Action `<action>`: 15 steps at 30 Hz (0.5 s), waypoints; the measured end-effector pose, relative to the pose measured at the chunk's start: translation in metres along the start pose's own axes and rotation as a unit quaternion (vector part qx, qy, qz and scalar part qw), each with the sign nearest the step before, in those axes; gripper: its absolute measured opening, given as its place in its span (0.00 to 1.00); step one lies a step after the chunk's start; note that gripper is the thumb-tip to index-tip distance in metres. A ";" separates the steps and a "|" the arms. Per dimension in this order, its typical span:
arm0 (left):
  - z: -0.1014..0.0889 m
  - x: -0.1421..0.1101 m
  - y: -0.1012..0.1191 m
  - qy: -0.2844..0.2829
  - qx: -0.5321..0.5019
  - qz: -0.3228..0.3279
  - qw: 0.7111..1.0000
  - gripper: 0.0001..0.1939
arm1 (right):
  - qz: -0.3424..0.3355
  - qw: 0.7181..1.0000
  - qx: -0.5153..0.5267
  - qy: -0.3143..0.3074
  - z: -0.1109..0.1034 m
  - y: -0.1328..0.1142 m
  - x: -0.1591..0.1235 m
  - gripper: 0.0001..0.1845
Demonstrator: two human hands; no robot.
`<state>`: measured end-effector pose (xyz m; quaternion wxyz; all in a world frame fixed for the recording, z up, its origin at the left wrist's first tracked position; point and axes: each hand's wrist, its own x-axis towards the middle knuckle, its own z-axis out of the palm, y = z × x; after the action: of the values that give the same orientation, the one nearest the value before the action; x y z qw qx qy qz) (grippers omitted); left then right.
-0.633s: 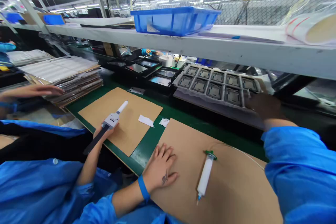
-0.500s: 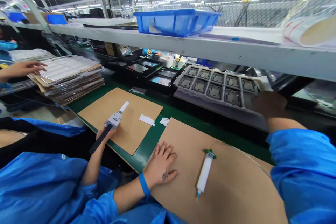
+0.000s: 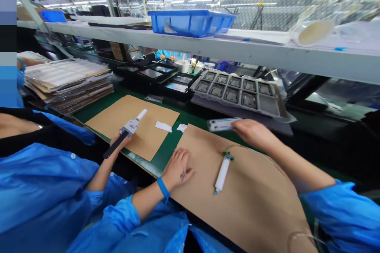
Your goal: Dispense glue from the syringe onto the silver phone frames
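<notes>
My right hand point(image 3: 254, 133) is closed on one end of a flat, silver phone-shaped frame point(image 3: 221, 123), held above the far edge of a brown cardboard sheet point(image 3: 255, 205). My left hand point(image 3: 178, 169), with a blue wristband, rests on the left part of that sheet, its fingers slightly bent and holding nothing. Between my hands lies a white syringe point(image 3: 222, 174) with a green cap and a blue tip; a thin clear tube runs from its capped end to the right. Beyond my right hand, a moulded tray point(image 3: 268, 104) holds several dark rectangular frames.
On the left, a co-worker's hand point(image 3: 121, 140) holds a grey tool with a black handle and white tip over another cardboard sheet point(image 3: 103, 116). White paper scraps point(image 3: 163, 126) lie between the sheets. A shelf point(image 3: 267, 53) with a blue bin point(image 3: 190, 23) crosses above; stacked trays point(image 3: 68, 75) stand left.
My right hand has come from the tray's right end toward me and left, now carrying the silver frame. The tray's front-right pocket shows bare. My left hand's fingers have drawn in slightly.
</notes>
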<state>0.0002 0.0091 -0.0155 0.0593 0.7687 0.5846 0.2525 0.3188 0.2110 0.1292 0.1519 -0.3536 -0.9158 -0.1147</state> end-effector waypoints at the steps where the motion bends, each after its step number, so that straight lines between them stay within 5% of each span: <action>1: 0.001 0.001 -0.002 0.023 -0.002 -0.011 1.000 0.32 | -0.068 0.997 0.035 -0.017 0.013 -0.015 -0.005 0.08; 3: 0.002 0.002 -0.004 0.063 -0.005 -0.033 0.997 0.28 | -0.190 0.975 0.108 -0.045 0.038 -0.045 -0.012 0.15; 6: 0.004 0.003 -0.005 0.078 -0.013 -0.037 0.996 0.24 | -0.198 0.964 0.157 -0.081 0.062 -0.076 -0.021 0.14; 12: 0.006 0.009 -0.002 0.027 -0.030 0.000 0.999 0.21 | 0.071 0.986 0.118 -0.097 0.051 -0.084 -0.058 0.15; 15: 0.005 0.011 -0.002 0.008 -0.029 0.011 0.999 0.22 | 0.270 0.950 0.079 -0.138 0.031 -0.090 -0.083 0.26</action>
<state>0.0028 0.0211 -0.0170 0.0745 0.7712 0.5690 0.2757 0.3094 0.1050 0.0616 0.0771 -0.5869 -0.8043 0.0533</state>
